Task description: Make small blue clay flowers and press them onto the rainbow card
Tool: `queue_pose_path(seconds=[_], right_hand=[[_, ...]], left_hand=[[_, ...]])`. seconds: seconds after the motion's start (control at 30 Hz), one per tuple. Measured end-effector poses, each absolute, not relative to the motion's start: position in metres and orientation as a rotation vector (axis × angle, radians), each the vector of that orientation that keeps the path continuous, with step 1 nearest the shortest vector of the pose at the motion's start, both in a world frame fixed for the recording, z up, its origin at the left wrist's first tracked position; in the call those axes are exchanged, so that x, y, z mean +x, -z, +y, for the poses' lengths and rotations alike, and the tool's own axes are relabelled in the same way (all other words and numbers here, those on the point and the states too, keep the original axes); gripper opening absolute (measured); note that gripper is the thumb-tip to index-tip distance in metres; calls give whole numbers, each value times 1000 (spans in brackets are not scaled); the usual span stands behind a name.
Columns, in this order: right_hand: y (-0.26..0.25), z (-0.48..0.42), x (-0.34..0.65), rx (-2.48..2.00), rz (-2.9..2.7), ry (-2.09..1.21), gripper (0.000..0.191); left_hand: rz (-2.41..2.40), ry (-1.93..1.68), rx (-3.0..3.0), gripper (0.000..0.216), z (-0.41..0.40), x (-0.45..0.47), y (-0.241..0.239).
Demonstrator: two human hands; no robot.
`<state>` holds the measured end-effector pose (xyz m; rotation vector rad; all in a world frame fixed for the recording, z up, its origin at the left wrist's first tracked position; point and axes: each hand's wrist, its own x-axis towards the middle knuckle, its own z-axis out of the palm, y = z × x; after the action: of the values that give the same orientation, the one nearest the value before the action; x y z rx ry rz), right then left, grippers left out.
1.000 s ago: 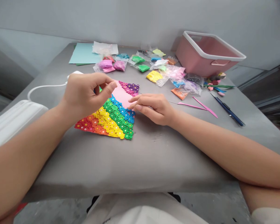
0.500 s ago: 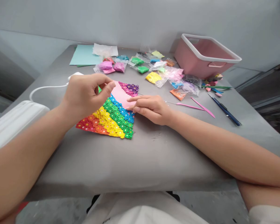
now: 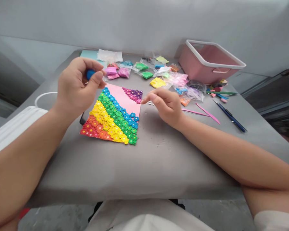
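In my left hand, raised over the upper left of the card, a small blue ball of clay sits between curled fingers and thumb. Below lies a pink card covered with rows of tiny clay flowers in red, orange, yellow, green and blue, with pink and purple ones at its upper right corner. A bare pink band separates the blue and pink rows. My right hand is beside the card's right edge, fingers bent together and the index fingertip near the pink flowers. Whatever it may pinch is hidden.
Bagged colored clay, such as a yellow packet, is spread along the back. A pink bin stands back right. Pink tools and a dark blue craft knife lie right. A white device is at the left.
My left hand has moved up and left, bringing the blue clay ball into view. My right hand has drawn back rightward off the card, its fingers now more curled; the blue row's right end shows.
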<state>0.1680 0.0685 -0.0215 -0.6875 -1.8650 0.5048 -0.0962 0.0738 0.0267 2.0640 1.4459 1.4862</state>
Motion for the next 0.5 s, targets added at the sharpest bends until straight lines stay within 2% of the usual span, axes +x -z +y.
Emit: queue_pose_path(seconds=[0.07,0.17,0.3,0.4,0.5], right_hand=[[21,71,168,-764,-1729,-574,37],[17,76,169,-875,-1579,-673,40],[5,83,174,-957,-1489,-626,49],[-5,87,181,-896,-1431,-585,64],[-13,91,188,-886,-1415,-550,62]], left_hand=[[1443,-1297,2119,26,68,-95,-33],[1396,-1306,2131,44,60,-93,-40],[1418,-1301,2167,58,56,-92,-42],[1407,-1283,2200,54,57,-93,-42],[1441,-1336,2211,29,60,-93,-39]])
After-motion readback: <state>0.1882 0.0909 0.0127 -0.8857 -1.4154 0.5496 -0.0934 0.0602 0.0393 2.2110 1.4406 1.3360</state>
